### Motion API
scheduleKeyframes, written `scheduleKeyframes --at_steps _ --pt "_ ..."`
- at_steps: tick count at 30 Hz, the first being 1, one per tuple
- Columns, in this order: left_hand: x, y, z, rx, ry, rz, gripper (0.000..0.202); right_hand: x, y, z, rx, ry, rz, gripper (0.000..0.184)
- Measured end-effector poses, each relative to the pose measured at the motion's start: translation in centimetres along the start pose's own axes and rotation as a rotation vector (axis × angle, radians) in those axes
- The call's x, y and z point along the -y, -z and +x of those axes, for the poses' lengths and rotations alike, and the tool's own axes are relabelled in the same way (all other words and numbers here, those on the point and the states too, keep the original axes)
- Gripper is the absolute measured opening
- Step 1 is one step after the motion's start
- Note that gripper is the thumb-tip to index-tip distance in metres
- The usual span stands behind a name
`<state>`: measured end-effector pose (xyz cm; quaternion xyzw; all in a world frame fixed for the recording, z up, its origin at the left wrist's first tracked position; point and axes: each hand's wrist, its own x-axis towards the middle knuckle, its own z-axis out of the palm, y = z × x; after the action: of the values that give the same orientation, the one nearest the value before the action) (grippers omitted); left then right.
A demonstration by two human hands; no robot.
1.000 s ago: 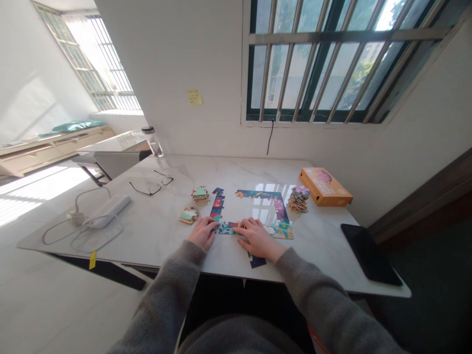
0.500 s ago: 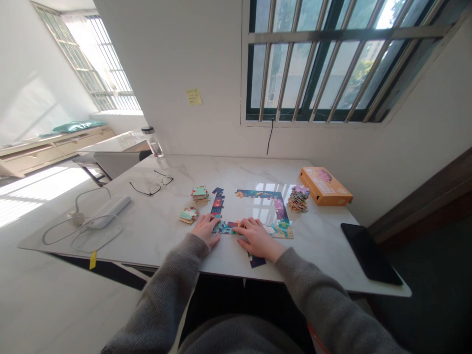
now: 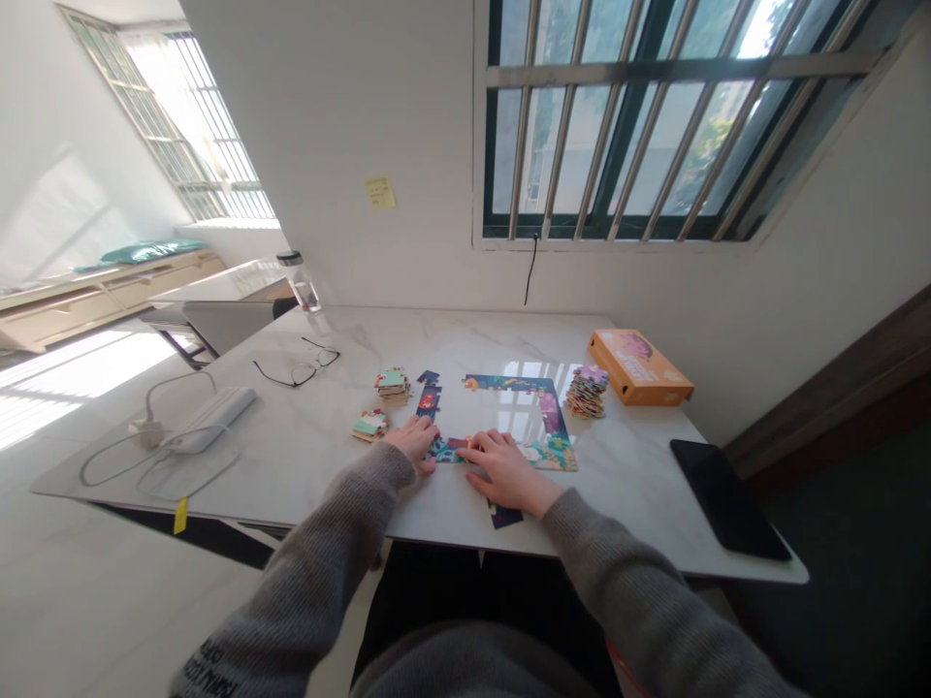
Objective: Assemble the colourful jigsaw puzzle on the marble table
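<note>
1. Left hand (image 3: pixel 413 442) lies palm down on the near-left corner of the puzzle frame (image 3: pixel 549 412). Its fingertips cover the joint, so I cannot tell whether they nip a piece.
2. Right hand (image 3: pixel 503 467) is flat with fingers spread, pressing the frame's near edge. The pieces beneath are hidden.
3. Dark loose piece (image 3: pixel 507 515) sits at the table (image 3: pixel 305 456) edge, partly under the right wrist.
4. Piece stacks (image 3: pixel 393 384) lie left of the frame; their prints are too small to read.

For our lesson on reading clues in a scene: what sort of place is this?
Probably a room in a home or small office: a marble-topped table under a barred window, with a part-built jigsaw puzzle, an orange box and a pair of glasses.
</note>
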<state>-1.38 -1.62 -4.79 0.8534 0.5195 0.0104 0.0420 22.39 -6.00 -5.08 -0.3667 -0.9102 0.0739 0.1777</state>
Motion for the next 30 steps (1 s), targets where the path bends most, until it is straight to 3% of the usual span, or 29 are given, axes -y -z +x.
scheduleKeyframes --at_steps 10,22,30 --pt "-0.5 0.9 0.4 0.055 -0.061 0.052 0.028 0.0 -0.1 0.0 0.008 -0.005 0.000 0.039" --pt "-1.6 2.4 0.4 0.090 -0.034 0.092 0.030 0.0 -0.1 0.0 0.000 0.001 -0.013 0.038" --pt "-1.0 1.8 0.0 0.038 -0.051 0.044 0.030 0.1 0.1 0.0 0.004 0.001 -0.009 0.039"
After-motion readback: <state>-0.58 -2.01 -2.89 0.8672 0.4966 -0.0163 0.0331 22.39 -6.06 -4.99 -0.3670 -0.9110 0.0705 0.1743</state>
